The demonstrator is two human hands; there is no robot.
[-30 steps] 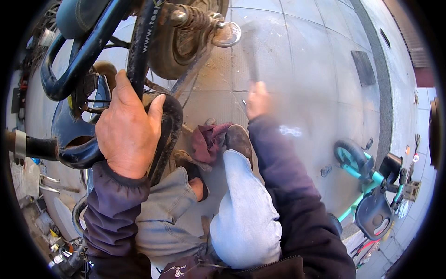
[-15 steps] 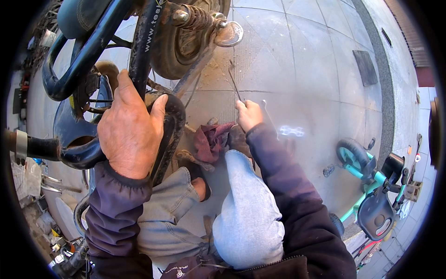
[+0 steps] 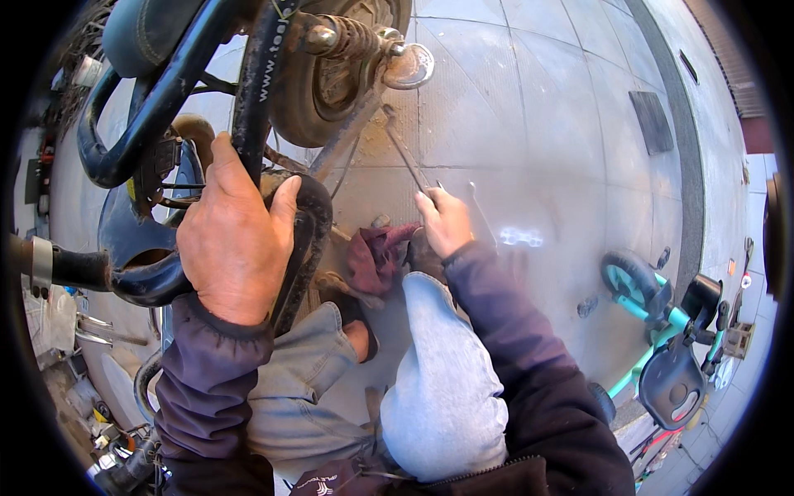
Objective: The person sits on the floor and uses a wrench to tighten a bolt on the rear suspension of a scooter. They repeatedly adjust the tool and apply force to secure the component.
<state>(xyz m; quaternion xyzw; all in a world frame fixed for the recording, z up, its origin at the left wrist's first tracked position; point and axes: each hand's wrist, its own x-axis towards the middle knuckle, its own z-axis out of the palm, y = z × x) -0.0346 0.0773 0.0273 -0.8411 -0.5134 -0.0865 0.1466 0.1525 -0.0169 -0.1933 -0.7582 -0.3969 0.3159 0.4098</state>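
Note:
My left hand (image 3: 236,236) grips the black frame (image 3: 250,124) of a small vehicle, thumb on one side and fingers folded over the other; the fingertips are hidden. In my right hand (image 3: 445,221) is a long, thin, dull metal wrench (image 3: 405,150). Its far end reaches toward the rusty metal arm (image 3: 351,132) by the wheel (image 3: 318,91); I cannot tell whether they touch. A coil-spring shock absorber (image 3: 351,37) sits above the wheel hub. Below my right hand, a dark red cloth (image 3: 372,260) lies bunched on the floor near my feet.
A thin, light rod-like item (image 3: 483,211) lies on the tiled floor (image 3: 546,124) beside my right hand. A turquoise child's bike (image 3: 662,331) stands at the right. A flat dark piece (image 3: 651,121) lies near the kerb. Assorted parts (image 3: 112,438) crowd the lower left.
The wrench's far end has swung left and closer to the rusty arm by the wheel. My right hand has shifted slightly down and right. My left hand keeps its hold.

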